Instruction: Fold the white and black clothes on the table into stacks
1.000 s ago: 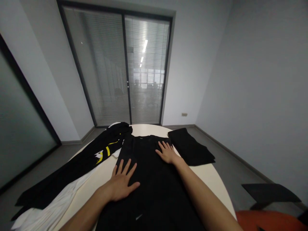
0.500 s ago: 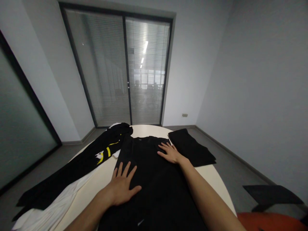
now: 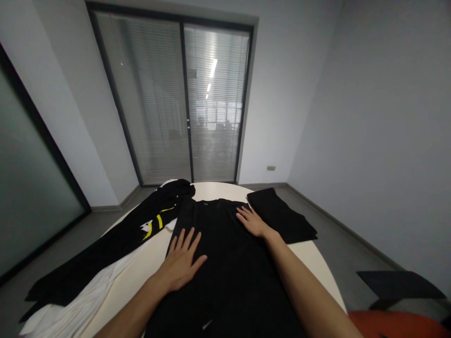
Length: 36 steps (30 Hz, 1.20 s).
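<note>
A black shirt [image 3: 225, 253] lies spread flat down the middle of a white round table [image 3: 310, 258], its collar at the far end. My left hand [image 3: 181, 263] rests palm down on the shirt's left edge, fingers spread. Flat on the shirt's upper right part, near the shoulder, lies my right hand [image 3: 252, 221] with its fingers apart. Neither hand holds anything.
A folded black garment [image 3: 282, 216] lies at the table's right, just beyond my right hand. On the left, a black garment with yellow marks [image 3: 116, 239] lies over white cloth [image 3: 77, 300]. A dark chair [image 3: 398, 284] and an orange seat [image 3: 394, 324] stand at the lower right.
My left hand has slid a little forward along the shirt's left side. My right hand has shifted slightly to the right and outward on the shirt.
</note>
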Each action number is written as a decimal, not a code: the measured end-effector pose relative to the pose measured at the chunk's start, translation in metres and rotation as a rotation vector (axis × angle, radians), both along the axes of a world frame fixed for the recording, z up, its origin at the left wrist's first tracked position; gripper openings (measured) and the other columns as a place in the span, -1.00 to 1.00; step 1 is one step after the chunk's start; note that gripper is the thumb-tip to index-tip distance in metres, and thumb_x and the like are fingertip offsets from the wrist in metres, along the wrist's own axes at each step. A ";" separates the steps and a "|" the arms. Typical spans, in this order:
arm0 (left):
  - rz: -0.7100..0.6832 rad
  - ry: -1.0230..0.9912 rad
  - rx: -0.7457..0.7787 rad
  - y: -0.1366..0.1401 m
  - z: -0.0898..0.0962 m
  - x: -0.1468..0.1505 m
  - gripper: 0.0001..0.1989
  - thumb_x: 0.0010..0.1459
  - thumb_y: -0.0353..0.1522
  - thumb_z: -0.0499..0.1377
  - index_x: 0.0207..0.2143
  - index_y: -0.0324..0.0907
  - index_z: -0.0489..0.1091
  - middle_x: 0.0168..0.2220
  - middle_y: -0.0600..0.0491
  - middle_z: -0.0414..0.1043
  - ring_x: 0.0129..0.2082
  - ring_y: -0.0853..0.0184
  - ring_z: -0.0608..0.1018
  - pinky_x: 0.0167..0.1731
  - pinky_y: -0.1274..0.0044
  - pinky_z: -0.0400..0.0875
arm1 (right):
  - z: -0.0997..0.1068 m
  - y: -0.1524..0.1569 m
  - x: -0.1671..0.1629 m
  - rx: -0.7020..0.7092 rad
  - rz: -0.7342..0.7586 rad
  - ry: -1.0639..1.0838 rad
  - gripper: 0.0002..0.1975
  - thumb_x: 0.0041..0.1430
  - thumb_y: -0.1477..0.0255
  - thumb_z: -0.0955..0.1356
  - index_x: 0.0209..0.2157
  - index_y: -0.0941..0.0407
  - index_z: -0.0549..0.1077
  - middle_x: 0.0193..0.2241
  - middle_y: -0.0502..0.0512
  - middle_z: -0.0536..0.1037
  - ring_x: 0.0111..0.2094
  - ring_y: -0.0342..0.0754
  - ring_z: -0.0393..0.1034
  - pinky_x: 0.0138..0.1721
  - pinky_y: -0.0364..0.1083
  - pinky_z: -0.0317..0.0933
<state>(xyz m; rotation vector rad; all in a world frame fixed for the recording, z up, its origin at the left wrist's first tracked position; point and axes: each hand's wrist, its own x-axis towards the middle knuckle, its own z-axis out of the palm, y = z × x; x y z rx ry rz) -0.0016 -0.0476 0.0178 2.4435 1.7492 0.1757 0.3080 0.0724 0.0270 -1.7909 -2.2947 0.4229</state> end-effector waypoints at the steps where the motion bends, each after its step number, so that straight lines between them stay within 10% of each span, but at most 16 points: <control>1: -0.002 0.000 0.003 0.000 0.000 0.000 -0.24 0.30 0.12 -0.20 0.42 -0.03 -0.14 0.45 0.03 -0.31 0.42 -0.05 -0.21 0.32 0.05 -0.09 | 0.001 0.001 -0.001 0.024 0.002 -0.002 -0.39 0.42 0.07 0.03 0.35 0.05 0.14 0.37 0.08 0.09 0.41 -0.02 -0.21 0.38 0.03 -0.35; 11: -0.005 0.009 0.004 0.000 0.001 0.000 -0.23 0.28 0.15 -0.21 0.41 0.00 -0.12 0.45 0.14 -0.29 0.41 -0.11 -0.20 0.31 -0.01 -0.14 | 0.029 -0.012 -0.011 -0.028 -0.491 -0.175 -0.64 0.29 0.33 0.30 -0.05 0.32 0.51 -0.07 0.55 0.53 -0.01 0.31 0.47 -0.07 0.12 0.33; 25: 0.016 -0.004 0.022 -0.001 0.003 0.004 -0.24 0.29 0.11 -0.20 0.41 -0.05 -0.07 0.44 0.10 -0.25 0.41 -0.14 -0.18 0.30 -0.02 -0.15 | 0.038 -0.001 -0.016 -0.013 -0.379 -0.031 -0.54 0.21 0.40 0.37 0.11 0.18 0.24 -0.09 0.28 0.56 -0.10 0.06 0.51 -0.18 -0.11 0.28; 36: 0.036 -0.021 0.089 0.005 -0.002 0.010 -0.28 0.30 0.06 -0.16 0.40 -0.05 -0.01 0.44 0.08 -0.17 0.40 -0.14 -0.12 0.29 -0.03 -0.14 | 0.066 -0.016 -0.084 0.116 -0.306 -0.156 -0.60 0.22 0.64 0.21 0.07 0.19 0.35 0.04 0.41 0.41 0.01 0.17 0.42 -0.08 0.05 0.30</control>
